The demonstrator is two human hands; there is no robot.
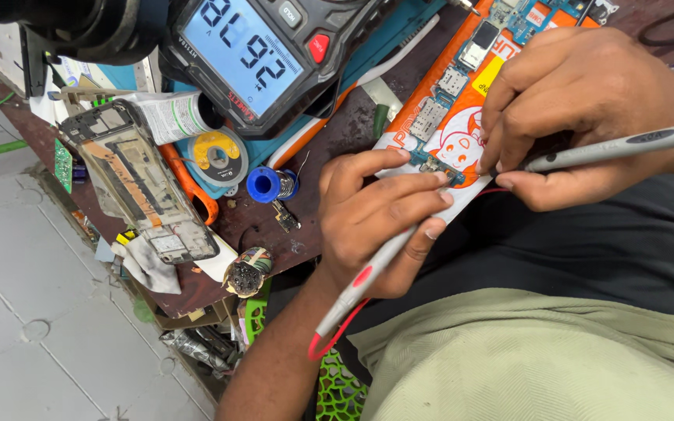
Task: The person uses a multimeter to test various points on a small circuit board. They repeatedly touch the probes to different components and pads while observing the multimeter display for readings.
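Circuit board [462, 58] on orange card [462, 129]

Probe tips [462, 176] hidden under fingertips; circuit board [509, 23] cut off by top edge.

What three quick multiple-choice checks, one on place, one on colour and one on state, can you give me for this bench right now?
1. Where is the blue spool?
A. On the circuit board
B. Between the yellow-centred reel and the left hand
C. On the floor

2. What colour is the wire on the left hand's probe?
A. Red
B. Green
C. White

3. How is the right hand?
A. Open and flat
B. Resting on the meter
C. Fingers shut on a grey probe

Answers:
1. B: the spool stands on the brown bench just left of the left hand.
2. A: a red loop leaves the probe's tail.
3. C: the fingers pinch the grey probe near its tip.
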